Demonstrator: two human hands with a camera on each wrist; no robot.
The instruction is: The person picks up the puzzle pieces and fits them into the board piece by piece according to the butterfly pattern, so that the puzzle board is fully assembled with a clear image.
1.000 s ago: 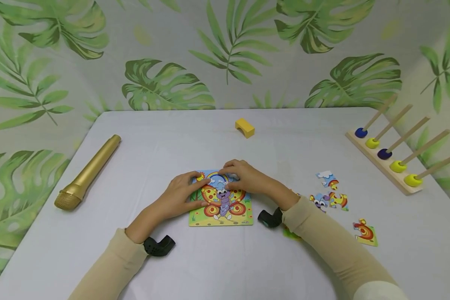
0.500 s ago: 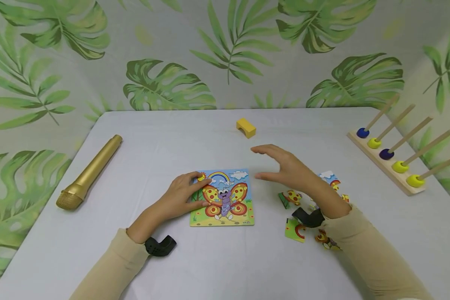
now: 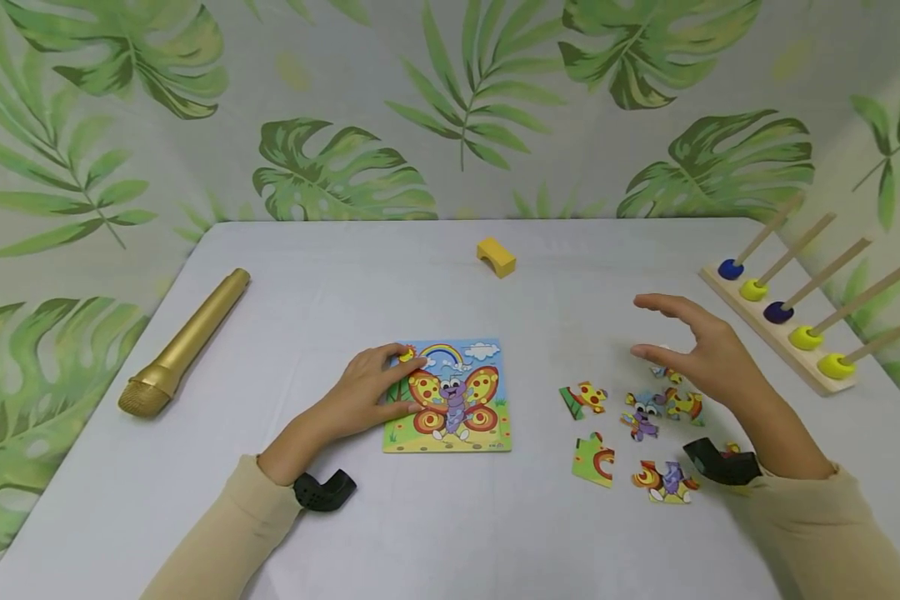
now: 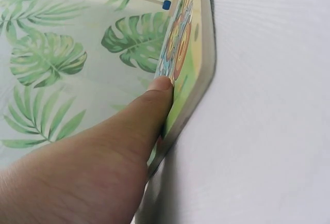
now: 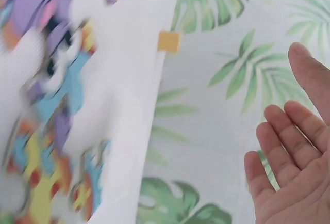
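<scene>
A square puzzle board (image 3: 493, 429) printed with a smiling butterfly and a rainbow lies flat on the white table. My left hand (image 3: 363, 387) rests on its left side, fingers spread and touching the surface. In the left wrist view the thumb (image 4: 160, 85) presses on the printed face by the edge. Raised over loose puzzle pieces on the right is my right hand (image 3: 708, 354), holding nothing, thumb and fingers wide apart. Below it are a purple butterfly-face piece (image 3: 643, 410) and a yellow wing piece (image 3: 686, 406), blurred in the right wrist view.
Nearer the board lie a red-and-green piece (image 3: 583, 397), a green piece (image 3: 594, 461) and a butterfly-body piece (image 3: 667, 481). A gold microphone (image 3: 195, 333) lies at left. A yellow arch block (image 3: 497, 257) sits at the back, and a wooden peg rack (image 3: 810, 354) with beads stands at right.
My right hand has left the board's top right and moved right to above the loose pieces, uncovering the rainbow and cloud. The left hand stays on the board.
</scene>
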